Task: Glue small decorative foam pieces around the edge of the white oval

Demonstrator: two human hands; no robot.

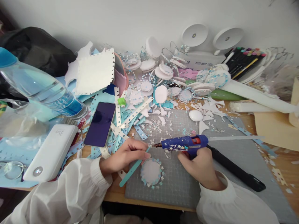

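Note:
My left hand (129,155) pinches slim turquoise tweezers (131,173), tilted with their tip up and to the right. Whatever sits at that tip is too small to make out. In my right hand (202,166) is a blue hot glue gun (177,143), its nozzle pointing left, right by the tweezers' tip. Small star bits stick to its body, and a long translucent glue stick (233,138) juts out of its back. Just below the nozzle, a round white disc (151,171) ringed with blue and white paper stars lies on the grey cutting mat (175,189).
Behind are piled white discs (147,87), paper scraps and punched strips (135,113). A phone (100,124), a white power bank (50,152) and a water bottle (46,87) stand or lie left. A black-handled tool (240,169) lies right, below a white egg-shaped piece (195,115).

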